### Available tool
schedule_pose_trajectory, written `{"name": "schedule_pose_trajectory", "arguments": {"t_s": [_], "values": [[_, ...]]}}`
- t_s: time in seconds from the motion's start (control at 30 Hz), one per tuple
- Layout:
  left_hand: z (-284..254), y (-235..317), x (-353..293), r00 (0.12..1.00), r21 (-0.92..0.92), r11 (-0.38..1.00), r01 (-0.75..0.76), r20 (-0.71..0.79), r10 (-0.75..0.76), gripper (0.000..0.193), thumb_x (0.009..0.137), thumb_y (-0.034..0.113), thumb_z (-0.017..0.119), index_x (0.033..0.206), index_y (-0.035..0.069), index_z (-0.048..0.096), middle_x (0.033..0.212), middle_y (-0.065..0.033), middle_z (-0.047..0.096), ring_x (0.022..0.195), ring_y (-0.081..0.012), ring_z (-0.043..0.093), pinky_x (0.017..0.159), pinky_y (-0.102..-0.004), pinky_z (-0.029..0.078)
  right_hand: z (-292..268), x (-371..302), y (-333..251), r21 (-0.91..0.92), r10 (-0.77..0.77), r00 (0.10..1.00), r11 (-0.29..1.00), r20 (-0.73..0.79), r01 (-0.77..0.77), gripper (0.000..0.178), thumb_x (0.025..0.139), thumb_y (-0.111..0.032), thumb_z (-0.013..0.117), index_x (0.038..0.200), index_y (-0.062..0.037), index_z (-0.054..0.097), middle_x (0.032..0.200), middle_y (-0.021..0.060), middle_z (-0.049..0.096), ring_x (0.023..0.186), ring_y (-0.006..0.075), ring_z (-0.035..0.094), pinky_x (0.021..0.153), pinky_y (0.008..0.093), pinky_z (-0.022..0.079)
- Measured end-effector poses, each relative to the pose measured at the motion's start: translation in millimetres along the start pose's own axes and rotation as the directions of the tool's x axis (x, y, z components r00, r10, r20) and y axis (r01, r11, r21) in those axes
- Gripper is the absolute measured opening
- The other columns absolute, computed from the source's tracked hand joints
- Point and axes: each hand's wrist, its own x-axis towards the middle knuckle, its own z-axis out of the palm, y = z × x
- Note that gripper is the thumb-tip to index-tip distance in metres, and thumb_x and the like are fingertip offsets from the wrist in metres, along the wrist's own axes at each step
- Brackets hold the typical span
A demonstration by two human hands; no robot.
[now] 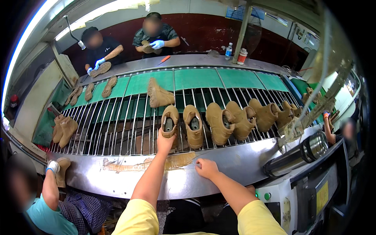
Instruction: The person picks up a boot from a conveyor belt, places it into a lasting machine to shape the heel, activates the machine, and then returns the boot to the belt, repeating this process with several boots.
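My left hand (165,141) is closed on the heel of a tan boot (169,113), whose opening faces me with a dark insert inside. The boot stands on the rack of metal rods, toe pointing away. Just right of it is a second tan boot (194,135), also with a dark insert. A third boot (219,125) and several more continue the row to the right. My right hand (206,168) rests on the metal ledge (243,160) below the row, fingers curled in, with nothing visible in them. Beyond the held boot, another boot (158,94) sits tilted across the rods.
Tan soles (109,86) lie on the green belt (147,84). Two co-workers in blue gloves handle soles across the line. At left, a co-worker's white-gloved hand (53,166) holds a boot near more boots (66,129). A steel cylinder (299,152) lies right of my right hand.
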Motion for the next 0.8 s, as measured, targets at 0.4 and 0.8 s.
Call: {"name": "schedule_pose_trajectory", "arguments": {"t_s": [0.4,0.8], "values": [[-46,-85,232,0.948,-0.321,0.893,0.317,0.131,-0.289,0.069,0.081,0.036,0.070,0.136,0.005,0.039,0.129,-0.0097,0.051,0.119,-0.0221,0.047,0.094,-0.0363,0.038,26,35,-10,-0.175,-0.154,0.977,0.976,-0.147,0.128,0.021,0.080,-0.029,0.061,0.072,-0.0109,0.053,0.059,0.0079,0.060,0.055,0.0276,0.060,0.053,0.0403,0.049],[-12,-102,321,0.945,-0.482,0.817,0.317,0.082,-0.317,0.064,0.076,0.017,0.071,0.132,-0.002,0.046,0.123,-0.0156,0.058,0.107,-0.0254,0.059,0.090,-0.0374,0.047,28,34,-9,-0.145,-0.143,0.976,0.982,-0.164,0.119,0.024,0.081,-0.031,0.062,0.070,-0.0100,0.054,0.058,0.0074,0.060,0.053,0.0267,0.060,0.052,0.0375,0.049]]}}
